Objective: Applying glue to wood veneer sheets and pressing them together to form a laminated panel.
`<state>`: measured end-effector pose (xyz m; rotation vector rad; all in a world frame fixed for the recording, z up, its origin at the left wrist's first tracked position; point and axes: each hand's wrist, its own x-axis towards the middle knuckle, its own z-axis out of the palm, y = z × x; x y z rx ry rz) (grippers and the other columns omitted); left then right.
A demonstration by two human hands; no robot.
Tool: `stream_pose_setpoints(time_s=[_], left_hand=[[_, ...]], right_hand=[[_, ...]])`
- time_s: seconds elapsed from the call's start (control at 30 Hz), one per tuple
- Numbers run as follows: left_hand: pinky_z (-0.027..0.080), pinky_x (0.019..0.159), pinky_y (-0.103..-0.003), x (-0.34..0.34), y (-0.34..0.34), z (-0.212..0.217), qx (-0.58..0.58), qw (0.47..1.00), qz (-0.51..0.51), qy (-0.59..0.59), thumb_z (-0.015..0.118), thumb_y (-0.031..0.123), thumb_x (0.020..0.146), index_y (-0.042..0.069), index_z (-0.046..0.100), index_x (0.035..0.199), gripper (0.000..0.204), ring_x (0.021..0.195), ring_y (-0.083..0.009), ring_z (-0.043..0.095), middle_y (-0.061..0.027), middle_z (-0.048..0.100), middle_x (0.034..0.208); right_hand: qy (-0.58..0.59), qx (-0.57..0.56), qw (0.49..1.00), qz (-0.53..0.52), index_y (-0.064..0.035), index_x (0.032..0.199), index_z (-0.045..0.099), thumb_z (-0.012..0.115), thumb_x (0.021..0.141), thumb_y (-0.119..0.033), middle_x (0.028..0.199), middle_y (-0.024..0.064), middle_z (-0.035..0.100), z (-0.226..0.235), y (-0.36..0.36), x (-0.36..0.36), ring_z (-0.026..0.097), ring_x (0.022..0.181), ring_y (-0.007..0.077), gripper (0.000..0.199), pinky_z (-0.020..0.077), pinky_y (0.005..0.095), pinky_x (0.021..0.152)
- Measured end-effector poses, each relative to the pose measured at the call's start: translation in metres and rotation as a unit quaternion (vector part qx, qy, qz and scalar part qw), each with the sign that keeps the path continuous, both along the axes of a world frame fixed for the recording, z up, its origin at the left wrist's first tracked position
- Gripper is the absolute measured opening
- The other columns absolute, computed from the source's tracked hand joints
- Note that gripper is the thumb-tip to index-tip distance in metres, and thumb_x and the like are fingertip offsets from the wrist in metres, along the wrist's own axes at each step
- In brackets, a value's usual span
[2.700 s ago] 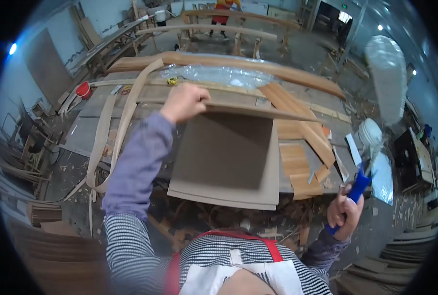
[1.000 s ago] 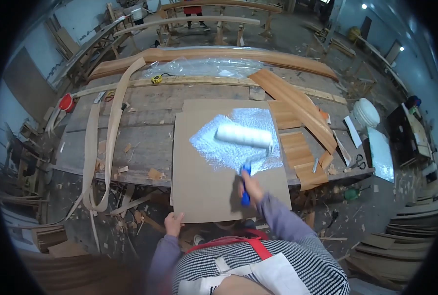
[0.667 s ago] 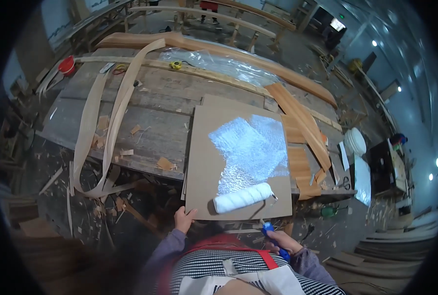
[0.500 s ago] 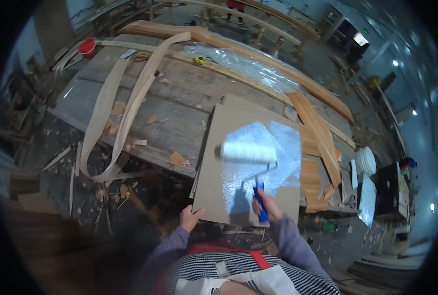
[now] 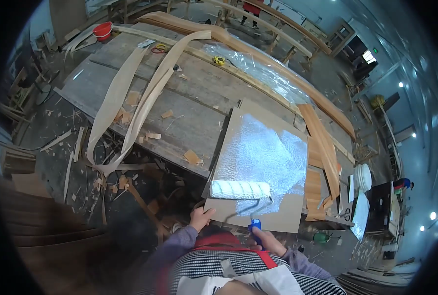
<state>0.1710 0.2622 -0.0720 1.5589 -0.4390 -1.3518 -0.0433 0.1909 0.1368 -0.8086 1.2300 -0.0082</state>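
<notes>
Nearest the camera, the right hand [image 5: 264,240] closes its fingers around the blue handle of a paint roller [image 5: 240,190]. The roller's pale sleeve lies crosswise on the near part of a brown board [image 5: 248,219], touching its surface. Just left of that, the left hand [image 5: 200,217] rests on the board's near edge, fingers curled over it and pressing on the corner.

The board lies flat on the tabletop [image 5: 189,98], with its near end jutting past the tabletop's front edge. Most of its middle is covered by a wet, shiny white coat of glue [image 5: 265,152]; the near strip and the edges are still bare brown.

To the right of the board lie narrow wood strips [image 5: 322,147], touching one another. Left of it, two long thin veneer strips [image 5: 130,98] run across the tabletop and droop over its front edge toward the floor, with small wood scraps [image 5: 192,157] scattered between. Farther back lies a clear plastic sheet [image 5: 258,69], a yellow tape measure [image 5: 219,60] beside it. At the far left stands a red bucket [image 5: 103,30].
</notes>
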Motion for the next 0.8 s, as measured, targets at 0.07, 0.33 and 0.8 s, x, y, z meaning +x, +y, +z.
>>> stream_pose_setpoints(time_s=[0.07, 0.33, 0.8], left_hand=[[0.048, 0.046, -0.027, 0.0, 0.011, -0.001, -0.001, 1.0, 0.003, -0.009, 0.071, 0.032, 0.087, -0.002, 0.066, 0.087, 0.035, 0.054, -0.0099, 0.058, -0.0041, 0.063, 0.069], [0.049, 0.047, -0.027, -0.004, -0.006, 0.009, -0.008, 1.0, -0.01, -0.027, 0.071, 0.032, 0.087, -0.002, 0.066, 0.089, 0.034, 0.055, -0.0107, 0.06, -0.0051, 0.065, 0.071], [0.053, 0.061, -0.029, -0.025, 0.007, 0.002, -0.052, 0.998, 0.009, 0.018, 0.067, 0.019, 0.09, 0.0, 0.061, 0.105, 0.025, 0.078, -0.0124, 0.064, -0.0049, 0.067, 0.093]], right_hand=[[-0.056, 0.071, 0.996, -0.017, -0.0103, 0.062, 0.045, 0.042, 0.101, -0.051, 0.049, 0.0035, 0.043, -0.007, -0.025, 0.017, 0.042, 0.04, 0.0168, 0.056, 0.0363, 0.0307, 0.043], [-0.174, -0.088, 0.975, -0.111, -0.0094, 0.065, 0.047, 0.048, 0.099, -0.053, 0.05, 0.0036, 0.045, -0.117, -0.279, 0.143, 0.045, 0.043, 0.0172, 0.056, 0.0381, 0.0317, 0.044], [-0.038, 0.007, 0.991, -0.129, -0.0089, 0.092, 0.053, 0.054, 0.098, -0.045, 0.06, 0.0018, 0.053, 0.007, 0.023, -0.108, 0.049, 0.045, 0.01, 0.037, 0.0383, 0.0241, 0.04]])
